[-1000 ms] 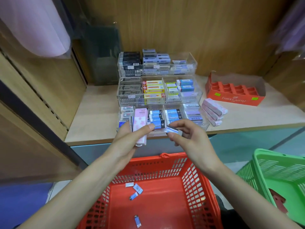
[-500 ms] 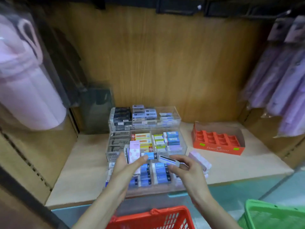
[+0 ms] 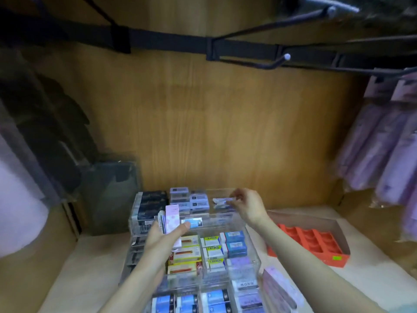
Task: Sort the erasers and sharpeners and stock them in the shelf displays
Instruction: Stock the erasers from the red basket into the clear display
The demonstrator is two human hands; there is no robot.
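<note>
Risen to the top tier (image 3: 216, 222), right hand (image 3: 246, 205) pinching small eraser (image 3: 222, 200), left hand (image 3: 163, 236) gripping several erasers (image 3: 172, 216) (pink, blue).

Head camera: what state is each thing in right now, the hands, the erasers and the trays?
right hand, pinches a white eraser at the top right compartment
left hand, grips a pink eraser upright, thumb on a blue eraser
clear display, most compartments stocked, top right one partly filled
orange tray, pockets empty, on the shelf
pink packs, lying beside the display
</note>
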